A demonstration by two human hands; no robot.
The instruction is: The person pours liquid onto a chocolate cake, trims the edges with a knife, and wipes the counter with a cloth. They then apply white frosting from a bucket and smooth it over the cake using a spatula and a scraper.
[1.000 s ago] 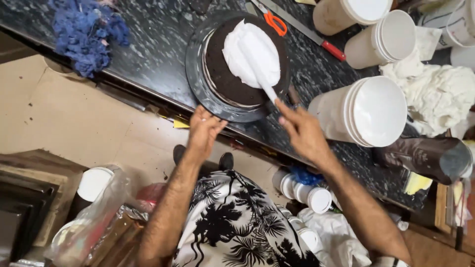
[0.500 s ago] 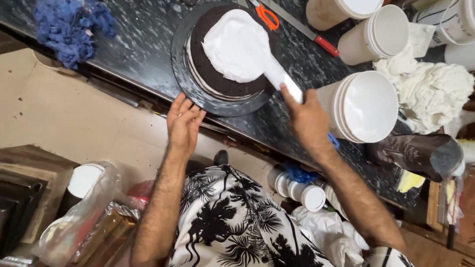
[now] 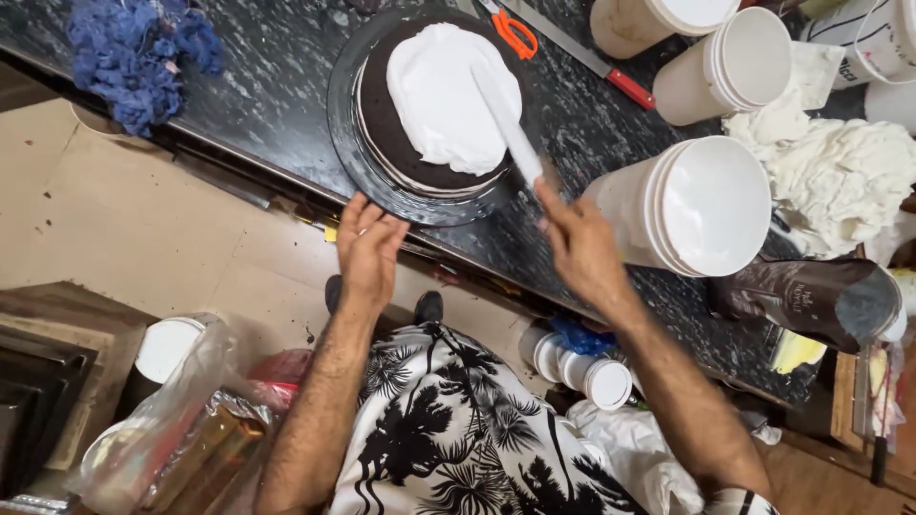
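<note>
The right hand (image 3: 580, 250) is closed around the handle of a long flat white-smeared icing spatula (image 3: 506, 122), whose blade lies across the mound of white cream (image 3: 447, 93) on top of the round dark chocolate cake (image 3: 391, 133). The left hand (image 3: 368, 250) is released, fingers spread, its tips on the near rim of the dark round turntable (image 3: 345, 143) that carries the cake. The cake sits toward the near edge of the black speckled stone counter (image 3: 258, 86), a little left of centre.

To do this spreading well, the blade should probably stay nearly flat and push cream outward toward the bare dark margin at the cake's left and near sides, while the left hand turns the turntable in small steps.

Room is tight on the right: a stack of white plastic tubs (image 3: 701, 205) lies just beside the right wrist, so a wide sweep there risks a knock. Orange-handled scissors (image 3: 513, 30) and a red-handled long knife (image 3: 611, 74) lie just beyond the turntable. To the left the counter is open as far as a bunched blue cloth (image 3: 143, 57). The turntable's near rim comes close to the counter edge.
</note>
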